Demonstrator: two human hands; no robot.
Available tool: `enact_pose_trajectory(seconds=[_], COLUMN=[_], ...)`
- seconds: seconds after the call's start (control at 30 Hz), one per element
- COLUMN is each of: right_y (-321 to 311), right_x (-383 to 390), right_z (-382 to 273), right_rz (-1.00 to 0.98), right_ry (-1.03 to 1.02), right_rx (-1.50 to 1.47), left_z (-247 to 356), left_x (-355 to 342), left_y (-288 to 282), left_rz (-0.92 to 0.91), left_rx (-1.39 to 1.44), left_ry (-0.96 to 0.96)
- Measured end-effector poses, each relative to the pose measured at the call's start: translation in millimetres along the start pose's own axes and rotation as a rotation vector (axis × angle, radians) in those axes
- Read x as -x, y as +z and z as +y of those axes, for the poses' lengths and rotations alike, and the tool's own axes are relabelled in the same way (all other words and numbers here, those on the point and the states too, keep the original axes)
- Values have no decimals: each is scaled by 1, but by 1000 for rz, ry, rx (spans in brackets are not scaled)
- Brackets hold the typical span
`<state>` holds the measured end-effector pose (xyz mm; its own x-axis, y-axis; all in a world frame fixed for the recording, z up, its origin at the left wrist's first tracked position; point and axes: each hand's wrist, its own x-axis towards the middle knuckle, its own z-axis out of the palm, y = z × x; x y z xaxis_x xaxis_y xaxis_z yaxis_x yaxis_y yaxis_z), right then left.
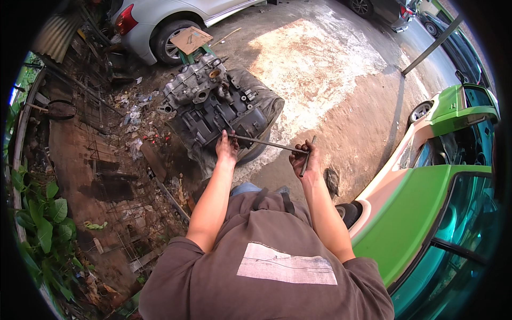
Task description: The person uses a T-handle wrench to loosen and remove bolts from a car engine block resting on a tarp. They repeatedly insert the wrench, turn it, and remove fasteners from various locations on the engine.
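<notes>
A long metal T-handle wrench point(269, 143) runs level between my two hands. Its crossbar is in my right hand point(308, 159), with the fingers curled around it near where the shaft joins. My left hand point(228, 148) pinches the shaft's other end, close to the near side of a dark, greasy engine block point(218, 106). Whether the wrench tip sits on a bolt there is hidden by my fingers. The engine's grey top casting point(194, 80) carries round openings, and one on its right has a brownish rim.
Dark sheeting point(269, 98) lies around the engine. Behind it, a board point(191, 40) rests on a green stand beside a silver car point(170, 13). Litter point(133, 114) covers the ground at left. A green and pink car point(405, 213) stands close on my right, near a pole point(432, 45).
</notes>
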<state>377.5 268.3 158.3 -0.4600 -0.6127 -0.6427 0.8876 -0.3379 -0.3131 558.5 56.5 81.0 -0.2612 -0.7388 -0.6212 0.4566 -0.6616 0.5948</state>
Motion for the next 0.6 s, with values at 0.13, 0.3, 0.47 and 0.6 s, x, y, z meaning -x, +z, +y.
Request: enact_pose_trajectory(seconds=[0.13,0.3,0.47,0.6], right_y=[15,37,55,70], right_x=[0,4,17,35], right_z=[39,104,177,221], right_rz=[9,17,51,94], right_ry=[33,56,84,81], right_rx=[55,71,60,60], left_z=[21,60,105,140], left_x=[-5,-6,1,1], left_y=[-39,-107,-179,-214], left_rz=[87,96,132,96], left_rx=[17,14,7,59], left_ry=[18,0,-54,-113])
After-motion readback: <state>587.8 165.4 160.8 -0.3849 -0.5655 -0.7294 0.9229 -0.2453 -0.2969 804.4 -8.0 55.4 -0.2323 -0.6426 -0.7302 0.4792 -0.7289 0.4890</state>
